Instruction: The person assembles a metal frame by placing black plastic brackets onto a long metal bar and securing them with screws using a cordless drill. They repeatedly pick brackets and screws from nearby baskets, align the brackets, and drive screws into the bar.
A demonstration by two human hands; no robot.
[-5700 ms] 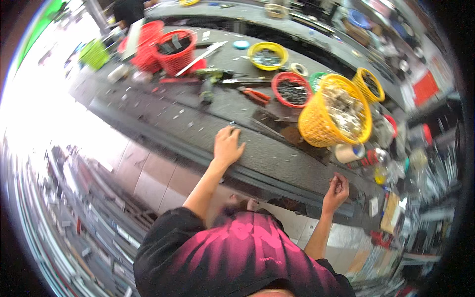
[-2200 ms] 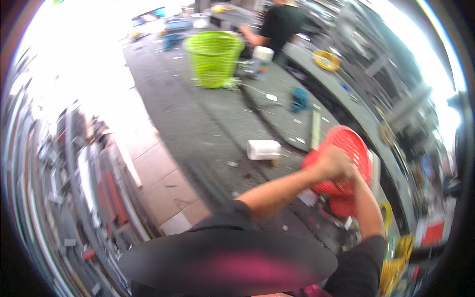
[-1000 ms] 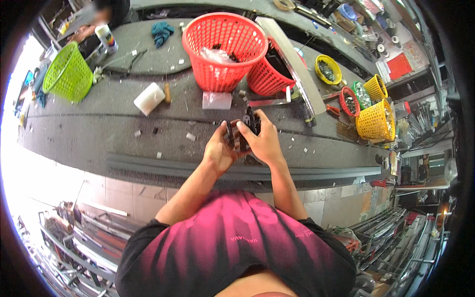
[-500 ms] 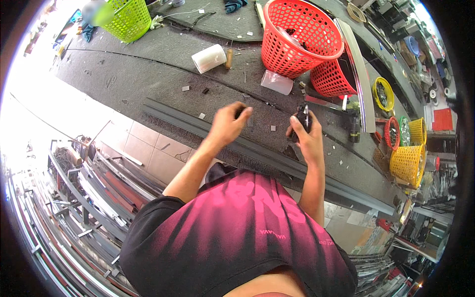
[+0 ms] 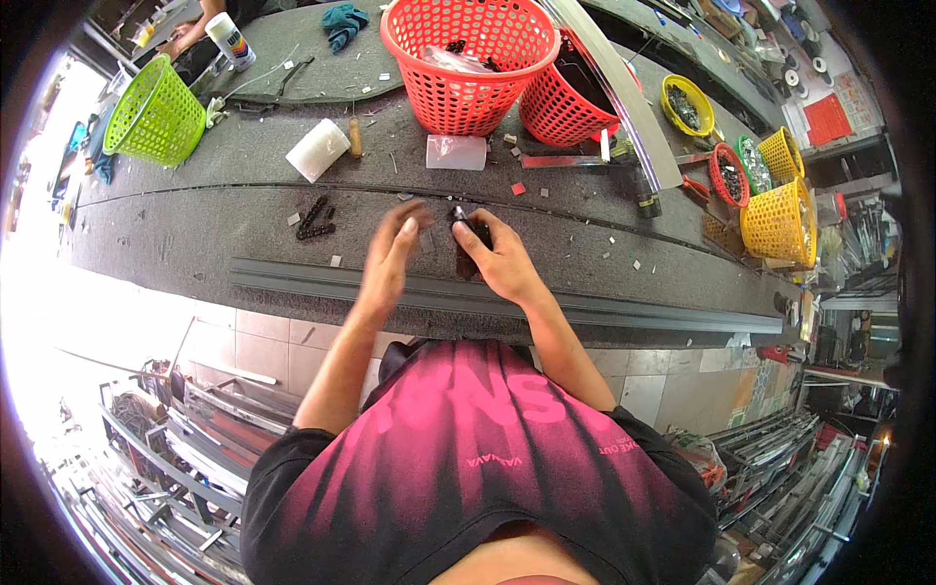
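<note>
My right hand [image 5: 499,255] is closed around a dark handheld object [image 5: 472,244] with a shiny metal tip; its exact kind is partly hidden by the fingers. Left of it, my left hand [image 5: 392,249] hovers over the bench with fingers stretched out and blurred, and nothing shows in it. Several small black strip pieces [image 5: 314,220] lie farther left on the dark carpeted bench [image 5: 224,216]. A long dark grey profile bar [image 5: 604,313] runs along the near edge, beneath my wrists.
Beyond my hands stand red baskets [image 5: 468,97], a white roll [image 5: 318,151], a clear plastic roll [image 5: 456,152] and a wooden-handled tool [image 5: 355,137]. A green basket [image 5: 156,112] and spray can [image 5: 230,42] are left; yellow baskets [image 5: 777,226] are right. Another person's arm [image 5: 191,37] shows far left.
The view has swung right. My hands have come closer together, the right one still holding the dark object. More black strip pieces now show on the bench to the left.
</note>
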